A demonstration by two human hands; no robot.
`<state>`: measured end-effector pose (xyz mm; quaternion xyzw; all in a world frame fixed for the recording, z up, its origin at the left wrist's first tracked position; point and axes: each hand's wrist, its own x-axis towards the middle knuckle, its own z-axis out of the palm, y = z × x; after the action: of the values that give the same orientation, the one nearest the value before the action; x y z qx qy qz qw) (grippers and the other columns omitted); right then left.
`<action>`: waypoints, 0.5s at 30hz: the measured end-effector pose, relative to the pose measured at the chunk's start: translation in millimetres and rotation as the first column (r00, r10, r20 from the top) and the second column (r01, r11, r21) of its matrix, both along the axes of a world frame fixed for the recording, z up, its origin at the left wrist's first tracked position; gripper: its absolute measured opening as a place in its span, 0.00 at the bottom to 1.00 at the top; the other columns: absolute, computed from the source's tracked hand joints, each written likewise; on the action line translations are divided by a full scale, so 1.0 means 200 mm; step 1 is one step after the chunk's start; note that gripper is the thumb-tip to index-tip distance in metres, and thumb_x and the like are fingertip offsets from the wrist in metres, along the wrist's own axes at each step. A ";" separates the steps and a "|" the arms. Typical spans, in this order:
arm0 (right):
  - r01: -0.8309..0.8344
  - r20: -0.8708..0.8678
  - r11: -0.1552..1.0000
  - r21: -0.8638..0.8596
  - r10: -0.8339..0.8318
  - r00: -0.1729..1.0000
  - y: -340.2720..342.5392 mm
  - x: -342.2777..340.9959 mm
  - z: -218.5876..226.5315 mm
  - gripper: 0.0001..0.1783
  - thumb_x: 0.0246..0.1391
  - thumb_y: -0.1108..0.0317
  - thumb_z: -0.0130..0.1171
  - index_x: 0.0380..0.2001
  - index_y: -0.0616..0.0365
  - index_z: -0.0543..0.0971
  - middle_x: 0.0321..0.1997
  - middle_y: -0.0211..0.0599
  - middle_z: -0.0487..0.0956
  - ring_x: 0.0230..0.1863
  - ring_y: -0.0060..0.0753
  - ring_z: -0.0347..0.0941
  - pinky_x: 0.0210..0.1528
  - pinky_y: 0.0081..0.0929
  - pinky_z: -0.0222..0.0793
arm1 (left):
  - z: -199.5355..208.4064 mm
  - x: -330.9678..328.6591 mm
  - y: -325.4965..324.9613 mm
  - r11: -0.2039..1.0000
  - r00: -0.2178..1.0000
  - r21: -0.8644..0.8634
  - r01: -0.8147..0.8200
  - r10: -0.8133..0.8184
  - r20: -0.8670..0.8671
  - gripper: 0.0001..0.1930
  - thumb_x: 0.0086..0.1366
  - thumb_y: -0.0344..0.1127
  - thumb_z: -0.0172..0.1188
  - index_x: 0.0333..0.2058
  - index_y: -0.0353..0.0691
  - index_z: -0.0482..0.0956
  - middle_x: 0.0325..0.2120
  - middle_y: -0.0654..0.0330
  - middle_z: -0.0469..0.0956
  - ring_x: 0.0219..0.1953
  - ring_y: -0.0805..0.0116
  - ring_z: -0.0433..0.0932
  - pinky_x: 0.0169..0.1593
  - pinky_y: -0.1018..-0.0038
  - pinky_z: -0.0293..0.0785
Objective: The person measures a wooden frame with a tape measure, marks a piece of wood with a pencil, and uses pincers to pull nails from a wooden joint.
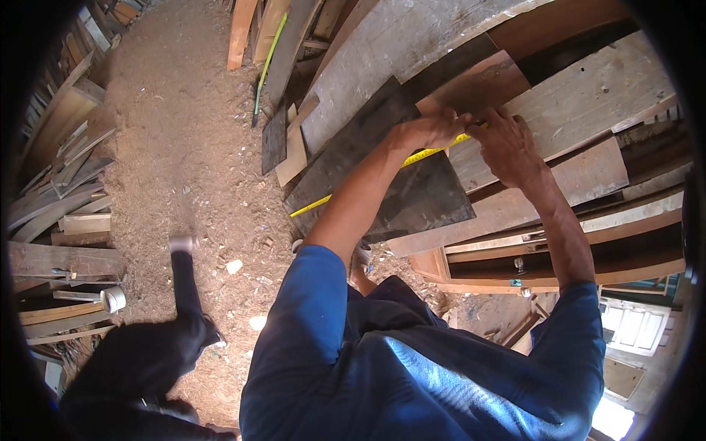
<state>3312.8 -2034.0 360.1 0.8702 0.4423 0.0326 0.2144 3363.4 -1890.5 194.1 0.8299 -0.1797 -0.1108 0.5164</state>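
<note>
A yellow measuring tape (423, 156) stretches diagonally across a dark wooden board (426, 192). It runs from the board's lower-left edge, passes behind my left forearm and reaches up to my hands. My left hand (435, 132) is closed, with its fingers on the tape near the board's upper-right side. Close beside it, my right hand (509, 147) has its fingers bent together at the tape's upper end. Whether the tape's case sits inside the right hand is hidden.
Long grey planks (581, 88) and curved boards are stacked beneath and beyond the dark board. A green-yellow strip (268, 62) leans by upright planks. At left, a person in dark clothes (147, 360) bends over the sawdust-covered floor (176, 147), near piled wood offcuts (66, 257) and a white roll (113, 299).
</note>
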 end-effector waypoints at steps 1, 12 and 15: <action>-0.005 0.000 1.000 0.001 0.005 1.000 0.01 0.00 0.00 0.26 0.46 0.78 0.59 0.51 0.47 0.79 0.50 0.38 0.71 0.57 0.43 0.66 0.56 0.44 0.64 | -0.03 0.00 -0.01 0.999 0.998 -0.007 -0.042 0.042 0.039 0.36 0.75 0.57 0.30 0.37 0.25 0.75 0.26 0.42 0.78 0.37 0.47 0.79 0.44 0.57 0.73; -0.021 0.012 0.999 0.047 0.020 1.000 -0.04 0.02 -0.01 0.27 0.49 0.80 0.52 0.54 0.49 0.77 0.46 0.36 0.72 0.56 0.39 0.66 0.54 0.42 0.64 | -0.03 0.02 -0.05 0.997 0.998 -0.081 0.001 0.004 0.061 0.35 0.76 0.54 0.25 0.38 0.25 0.72 0.24 0.45 0.80 0.41 0.49 0.81 0.47 0.59 0.73; -0.019 0.061 0.999 0.051 0.016 0.998 -0.08 0.05 -0.03 0.25 0.49 0.80 0.53 0.50 0.48 0.79 0.47 0.37 0.71 0.56 0.40 0.66 0.53 0.42 0.65 | -0.10 0.05 -0.08 0.983 0.999 -0.183 -0.024 0.032 0.039 0.33 0.72 0.56 0.42 0.53 0.22 0.61 0.27 0.41 0.80 0.39 0.45 0.81 0.43 0.61 0.75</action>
<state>3322.5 -2049.6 354.9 0.8702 0.4422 0.0723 0.2049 3372.4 -1905.7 174.0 0.7836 -0.1882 -0.0692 0.5880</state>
